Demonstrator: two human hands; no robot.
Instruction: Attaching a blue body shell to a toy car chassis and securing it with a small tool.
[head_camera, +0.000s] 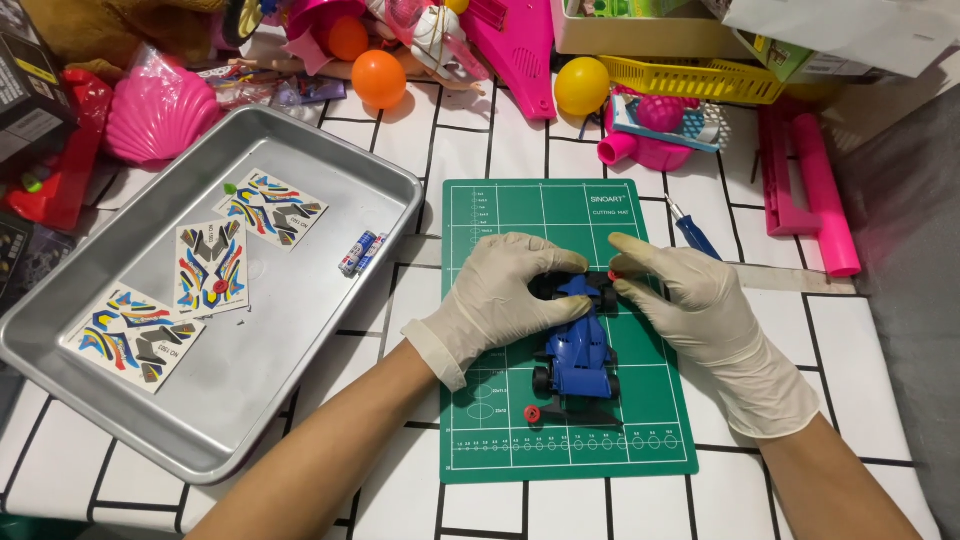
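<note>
A: How many things sit between the two gloved hands?
B: One blue plastic toy racing car (578, 350).
A: And away from that grip, to its left?
B: Three colourful sticker sheets (211, 265), two small cylindrical batteries (358, 252), one silver metal tray (330, 330).

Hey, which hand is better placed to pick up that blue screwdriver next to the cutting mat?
Probably the right hand. The blue screwdriver lies just beyond its fingers, off the green cutting mat's right edge. The left hand grips the blue toy car from the other side and would have to cross over.
</note>
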